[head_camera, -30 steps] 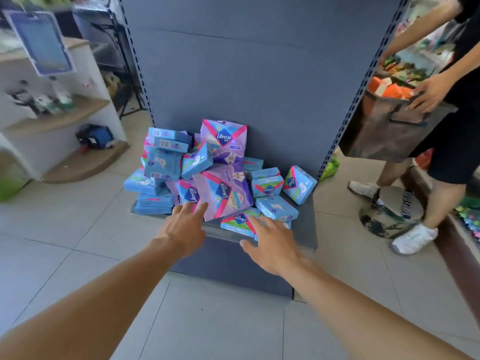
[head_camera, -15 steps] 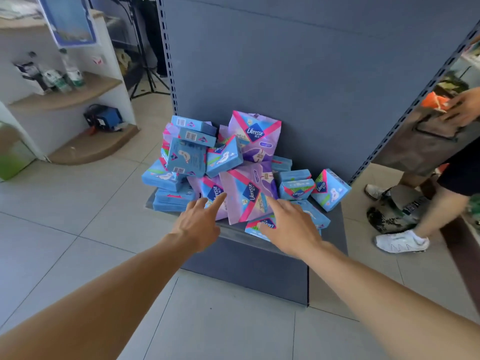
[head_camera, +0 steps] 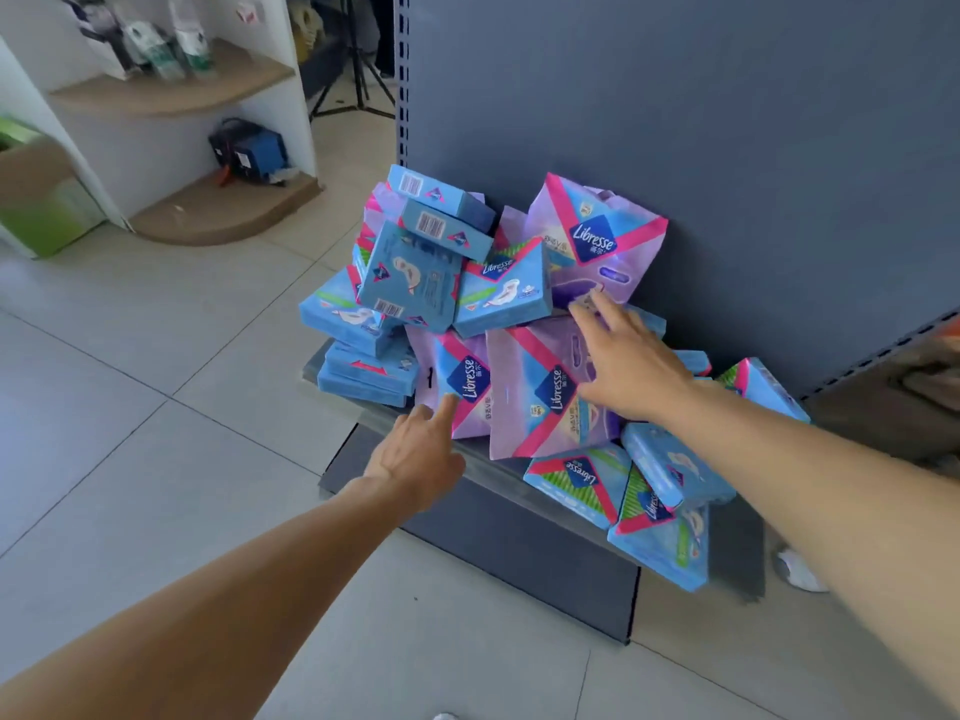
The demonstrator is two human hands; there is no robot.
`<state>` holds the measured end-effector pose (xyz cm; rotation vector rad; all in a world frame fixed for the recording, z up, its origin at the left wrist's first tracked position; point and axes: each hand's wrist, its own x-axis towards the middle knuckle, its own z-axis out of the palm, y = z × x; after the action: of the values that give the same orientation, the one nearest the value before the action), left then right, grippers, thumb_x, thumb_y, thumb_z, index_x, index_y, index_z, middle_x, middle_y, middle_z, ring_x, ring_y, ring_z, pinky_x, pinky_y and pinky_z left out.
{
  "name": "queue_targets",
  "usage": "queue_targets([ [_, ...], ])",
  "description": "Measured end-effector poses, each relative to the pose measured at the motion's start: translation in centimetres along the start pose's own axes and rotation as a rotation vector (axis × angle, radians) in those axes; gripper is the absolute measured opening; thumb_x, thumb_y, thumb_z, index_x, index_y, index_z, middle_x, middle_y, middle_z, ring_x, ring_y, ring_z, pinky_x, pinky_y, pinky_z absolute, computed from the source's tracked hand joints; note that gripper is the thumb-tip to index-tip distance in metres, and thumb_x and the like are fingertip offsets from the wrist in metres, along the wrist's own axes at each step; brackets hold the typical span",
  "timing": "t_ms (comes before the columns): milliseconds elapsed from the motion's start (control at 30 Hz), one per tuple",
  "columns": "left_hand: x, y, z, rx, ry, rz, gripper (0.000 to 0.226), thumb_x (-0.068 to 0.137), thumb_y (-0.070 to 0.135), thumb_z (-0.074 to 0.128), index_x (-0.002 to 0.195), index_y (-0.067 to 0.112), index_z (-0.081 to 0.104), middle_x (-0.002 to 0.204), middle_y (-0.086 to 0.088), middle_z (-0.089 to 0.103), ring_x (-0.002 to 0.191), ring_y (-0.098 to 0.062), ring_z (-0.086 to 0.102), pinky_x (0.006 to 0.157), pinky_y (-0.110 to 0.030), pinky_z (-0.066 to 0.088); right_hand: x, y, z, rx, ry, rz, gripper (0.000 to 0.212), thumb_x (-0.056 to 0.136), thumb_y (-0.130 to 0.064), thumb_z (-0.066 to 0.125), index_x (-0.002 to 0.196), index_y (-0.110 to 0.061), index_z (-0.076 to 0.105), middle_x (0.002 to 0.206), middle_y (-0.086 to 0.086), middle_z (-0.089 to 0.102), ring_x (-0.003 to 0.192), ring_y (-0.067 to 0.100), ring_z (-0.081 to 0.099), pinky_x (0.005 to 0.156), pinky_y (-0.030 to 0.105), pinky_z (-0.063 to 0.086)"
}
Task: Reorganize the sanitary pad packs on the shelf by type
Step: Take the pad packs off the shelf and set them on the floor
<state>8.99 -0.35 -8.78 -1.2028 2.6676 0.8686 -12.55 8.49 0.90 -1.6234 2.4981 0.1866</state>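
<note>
A jumbled heap of pad packs lies on the low grey shelf (head_camera: 488,472). Small blue packs (head_camera: 410,283) are stacked on the left and more blue packs (head_camera: 670,470) lie at the front right. Larger purple Libresse packs sit in the middle: one upright at the back (head_camera: 597,236), one lying flat (head_camera: 540,392), one at the left front (head_camera: 462,387). My left hand (head_camera: 421,454) reaches with straight fingers to the lower edge of the left purple pack. My right hand (head_camera: 623,356) is spread flat over the top of the middle purple pack.
The grey back panel (head_camera: 675,122) rises behind the heap. A white corner shelf unit (head_camera: 218,90) with bottles and a blue device (head_camera: 254,153) stands at the left. A tripod (head_camera: 358,70) is behind it. Tiled floor lies in front. A white shoe (head_camera: 800,569) shows at the right.
The view has come closer and swung right. My right hand moved up from the front blue packs onto the middle purple pack. My left hand stays at the left purple pack.
</note>
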Motion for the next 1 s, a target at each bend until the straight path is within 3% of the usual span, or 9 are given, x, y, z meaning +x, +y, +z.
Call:
queue_targets([
  [100, 0.5, 1.7, 1.9, -0.128, -0.01, -0.093, 0.057, 0.084, 0.018, 0.055, 0.135, 0.017, 0.031, 0.111, -0.011, 0.056, 0.098, -0.032, 0.053, 0.076, -0.039, 0.044, 2.7, 1.2, 0.5, -0.077, -0.093, -0.072, 0.106, 0.074, -0.032, 0.078, 0.154, -0.015, 0.01, 0.162, 0.009, 0.004, 0.148, 0.031, 0.009, 0.117, 0.045, 0.025],
  [233, 2.0, 3.9, 3.4, -0.33, 0.0, -0.162, 0.039, 0.082, 0.023, 0.056, 0.114, 0.02, 0.034, 0.106, -0.004, 0.062, 0.086, -0.026, 0.059, 0.072, -0.04, 0.054, 5.3, 1.8, 1.3, -0.161, -0.138, -0.181, 0.108, 0.066, -0.043, 0.081, 0.151, -0.021, 0.017, 0.154, 0.007, 0.021, 0.14, 0.03, 0.021, 0.112, 0.047, 0.031],
  [367, 3.5, 4.5, 2.5, -0.292, 0.016, -0.206, 0.036, 0.087, 0.017, 0.05, 0.118, 0.013, 0.032, 0.092, -0.004, 0.051, 0.078, -0.025, 0.048, 0.062, -0.034, 0.038, 6.4, 1.6, 1.9, -0.167, -0.149, -0.262, 0.102, 0.069, -0.043, 0.079, 0.15, -0.026, 0.02, 0.148, 0.004, 0.034, 0.134, 0.03, 0.029, 0.109, 0.046, 0.032],
  [567, 4.1, 3.8, 2.4, -0.2, 0.018, -0.18, 0.038, 0.085, 0.016, 0.049, 0.12, 0.009, 0.035, 0.098, -0.01, 0.062, 0.075, -0.027, 0.05, 0.062, -0.035, 0.042, 6.9, 2.6, 1.8, -0.134, -0.127, -0.236, 0.076, 0.065, -0.044, 0.082, 0.129, -0.02, 0.049, 0.126, 0.007, 0.044, 0.123, 0.028, 0.035, 0.099, 0.039, 0.037],
  [700, 4.0, 3.1, 2.2, -0.196, -0.038, -0.156, 0.048, 0.081, 0.022, 0.059, 0.121, 0.014, 0.034, 0.111, -0.009, 0.063, 0.093, -0.031, 0.061, 0.076, -0.043, 0.054, 5.6, 3.9, 1.8, 0.161, -0.119, -0.159, 0.053, 0.065, -0.032, 0.086, 0.106, -0.017, 0.057, 0.109, 0.004, 0.059, 0.106, 0.027, 0.054, 0.085, 0.038, 0.047],
  [800, 3.0, 3.0, 1.3, -0.222, -0.083, -0.099, 0.07, 0.08, 0.03, 0.068, 0.137, 0.015, 0.028, 0.117, -0.007, 0.059, 0.097, -0.026, 0.057, 0.077, -0.037, 0.051, 3.7, 5.1, 1.4, 0.45, -0.026, -0.007, 0.049, 0.067, -0.026, 0.086, 0.107, -0.019, 0.058, 0.105, -0.001, 0.067, 0.098, 0.023, 0.062, 0.083, 0.036, 0.05],
  [900, 1.9, 2.4, -0.2, -0.455, -0.079, -0.067, 0.075, 0.077, 0.038, 0.078, 0.135, 0.023, 0.034, 0.116, 0.005, 0.056, 0.097, -0.012, 0.051, 0.08, -0.024, 0.042, 2.0, 4.5, 0.7, 0.902, 0.039, 0.122, 0.047, 0.07, -0.016, 0.085, 0.112, -0.018, 0.063, 0.105, -0.003, 0.072, 0.098, 0.017, 0.067, 0.088, 0.035, 0.053],
  [1000, 0.8, 1.2, -1.8, -0.78, -0.125, -0.033, 0.1, 0.054, 0.058, 0.087, 0.136, 0.025, 0.04, 0.123, 0.009, 0.06, 0.11, -0.012, 0.059, 0.095, -0.033, 0.05, -0.2, 1.9, 0.6, 1.283, 0.041, 0.22, 0.037, 0.076, -0.006, 0.079, 0.108, -0.016, 0.064, 0.109, 0.005, 0.072, 0.099, 0.019, 0.069, 0.089, 0.037, 0.055],
])
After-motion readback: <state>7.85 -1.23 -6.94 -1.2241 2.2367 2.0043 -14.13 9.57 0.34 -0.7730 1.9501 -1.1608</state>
